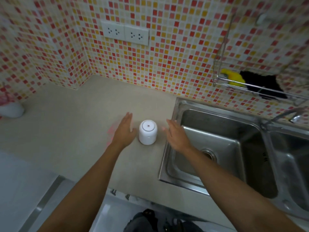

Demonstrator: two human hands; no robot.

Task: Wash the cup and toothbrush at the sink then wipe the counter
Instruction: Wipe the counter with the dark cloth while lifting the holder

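Observation:
A white cup (148, 133) stands upside down on the beige counter (80, 131), just left of the steel sink (217, 148). My left hand (124, 129) is flat and open right beside the cup's left side. My right hand (176, 134) is open on the cup's right, over the sink's left rim, a small gap from the cup. Neither hand holds anything. No toothbrush is in view.
A tap (294, 117) stands at the right between two basins. A wire rack (250, 81) on the tiled wall holds a yellow sponge (234, 77) and a dark cloth (262, 84). Wall sockets (124, 33) sit above. A white object (11, 109) rests far left.

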